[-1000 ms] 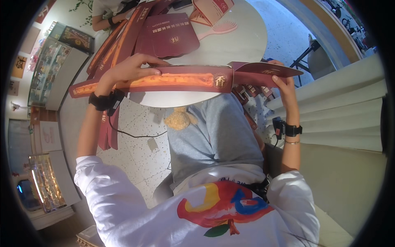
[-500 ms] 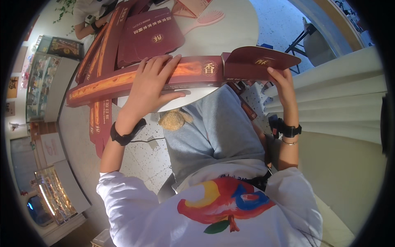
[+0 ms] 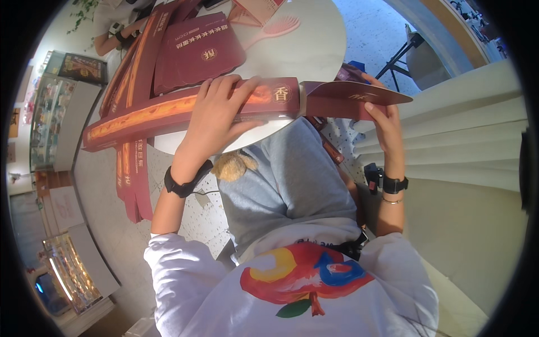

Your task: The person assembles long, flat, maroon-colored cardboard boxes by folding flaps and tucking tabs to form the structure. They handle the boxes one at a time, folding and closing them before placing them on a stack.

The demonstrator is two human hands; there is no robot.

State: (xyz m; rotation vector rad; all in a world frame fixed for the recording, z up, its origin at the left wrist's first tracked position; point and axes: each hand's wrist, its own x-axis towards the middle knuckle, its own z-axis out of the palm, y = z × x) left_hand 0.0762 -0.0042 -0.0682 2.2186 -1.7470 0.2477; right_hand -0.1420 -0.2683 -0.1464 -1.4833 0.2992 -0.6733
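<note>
A long, slim maroon cardboard box (image 3: 146, 119) with an orange pastry picture along its side lies across the near edge of the round white table. My left hand (image 3: 216, 112) grips it from above, fingers over its top and thumb on the near side. At the box's right end, a wider maroon cardboard end piece with a raised rounded flap (image 3: 348, 96) sticks out beyond the table. My right hand (image 3: 388, 126) pinches this flap piece, thumb on the near face and other fingers behind, partly hidden. A pale gap shows between box and end piece.
Several long maroon boxes (image 3: 132, 78) are piled at the left, some jutting past the table edge. A maroon folded carton (image 3: 199, 50) and a pink hairbrush (image 3: 275, 31) lie on the white table (image 3: 317, 42). A person's arm (image 3: 112, 44) shows far left; a pale curtain (image 3: 449, 118) hangs at right.
My left hand has shifted slightly right along the box. My right fingers have reached further behind the end piece, and its flap now tips flatter. The whole view has drifted a little.
</note>
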